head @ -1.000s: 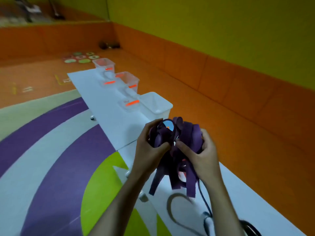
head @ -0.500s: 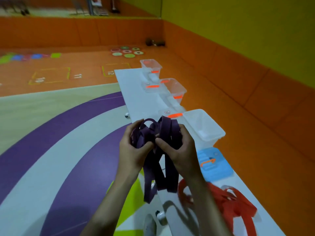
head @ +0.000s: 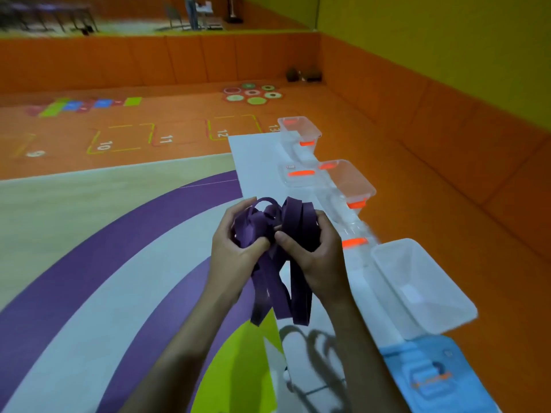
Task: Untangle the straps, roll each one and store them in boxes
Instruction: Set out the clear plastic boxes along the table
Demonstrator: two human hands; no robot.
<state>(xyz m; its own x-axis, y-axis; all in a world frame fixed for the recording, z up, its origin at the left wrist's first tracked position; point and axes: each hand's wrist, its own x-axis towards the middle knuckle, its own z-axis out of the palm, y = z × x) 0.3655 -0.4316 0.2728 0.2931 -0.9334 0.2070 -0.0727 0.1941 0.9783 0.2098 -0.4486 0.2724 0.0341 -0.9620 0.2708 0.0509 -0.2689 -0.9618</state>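
A tangled bunch of purple straps (head: 277, 281) hangs in the air above the near part of a long white table (head: 256, 162). My left hand (head: 235, 251) grips the bunch from the left. My right hand (head: 316, 251) grips it from the right, the thumb pressed on the knot. Loose loops dangle below both hands. An open clear box (head: 423, 290) stands on the table just right of my right hand. Farther along the table stand two more clear boxes with orange clips (head: 347, 180) (head: 299, 129).
A blue lid (head: 432, 380) lies on the table at the lower right. Clear lids with orange clips (head: 298, 174) lie beside the far boxes. An orange padded wall runs along the table's right side. Coloured play flooring spreads to the left.
The view has swung left and up, so the red straps on the near table have left the frame. Both hands keep their hold on the purple bunch, with the fingers shifted slightly.
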